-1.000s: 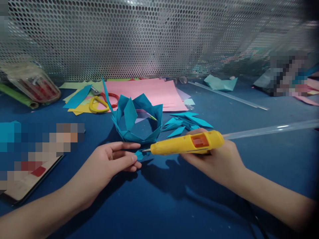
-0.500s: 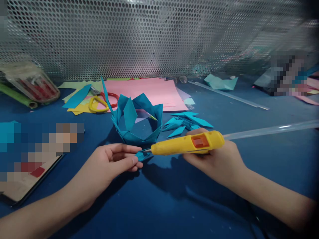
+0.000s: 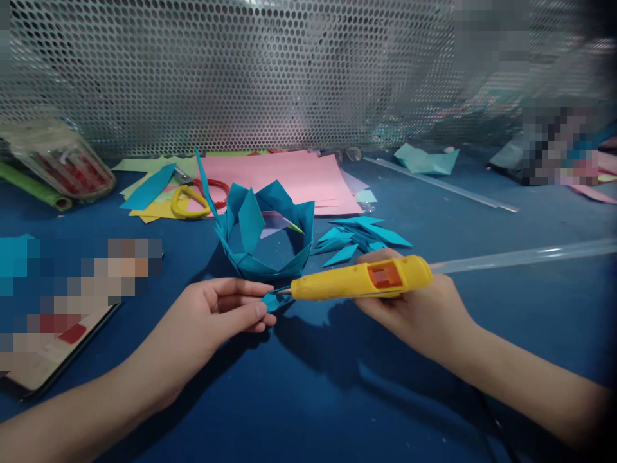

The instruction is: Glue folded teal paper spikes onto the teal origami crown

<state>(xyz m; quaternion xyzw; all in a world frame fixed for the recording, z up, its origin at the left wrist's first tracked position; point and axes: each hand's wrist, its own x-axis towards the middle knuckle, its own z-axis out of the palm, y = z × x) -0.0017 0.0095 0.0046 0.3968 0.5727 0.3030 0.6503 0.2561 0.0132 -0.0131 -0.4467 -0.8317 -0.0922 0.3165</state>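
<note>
My left hand (image 3: pixel 219 308) pinches a small folded blue paper piece (image 3: pixel 276 301) between thumb and fingers, just in front of a blue folded-paper ring (image 3: pixel 295 254). My right hand (image 3: pixel 419 305) is wrapped round a yellow hot glue gun (image 3: pixel 332 280), with a clear glue stick (image 3: pixel 520 252) sticking out of its back end. The gun's metal tip points left and meets or nearly meets the paper piece; contact is hard to make out. Pointed petals stand up along the ring. Right of it lies a pile of folded blue paper pieces (image 3: pixel 354 235).
Behind the ring lie pink paper sheets (image 3: pixel 284 177) and scissors (image 3: pixel 190 202) with yellow and red handles. A tilted jar (image 3: pixel 67 157) and a green roll (image 3: pixel 36 183) are at left, above a phone (image 3: pixel 62 347). Another glue stick (image 3: pixel 438 183) lies near the perforated metal panel (image 3: pixel 241 77).
Almost nothing differs. The glue gun has shifted very slightly left, while my left hand keeps its pinch on the blue paper piece.
</note>
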